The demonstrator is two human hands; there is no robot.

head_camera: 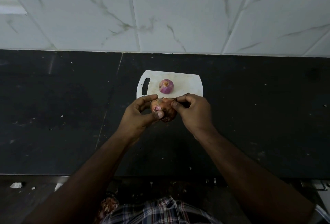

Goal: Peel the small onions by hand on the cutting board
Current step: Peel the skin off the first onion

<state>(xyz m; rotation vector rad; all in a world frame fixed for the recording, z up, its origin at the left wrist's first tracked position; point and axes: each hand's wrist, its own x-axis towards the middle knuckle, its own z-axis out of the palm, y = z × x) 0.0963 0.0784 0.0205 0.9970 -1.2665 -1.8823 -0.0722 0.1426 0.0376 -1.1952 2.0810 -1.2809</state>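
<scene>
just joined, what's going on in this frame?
A person is peeling small onions by hand at a dark counter. The left hand grips an onion still in its brown skin, held just in front of the near edge of the white cutting board. The right hand pinches the skin at the onion's top right. A second, purple onion, which looks already peeled, sits alone on the board.

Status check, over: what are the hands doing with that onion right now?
Left hand grips the unpeeled onion; right hand pinches its skin. One peeled onion sits on the cutting board. Nothing in the way.
</scene>
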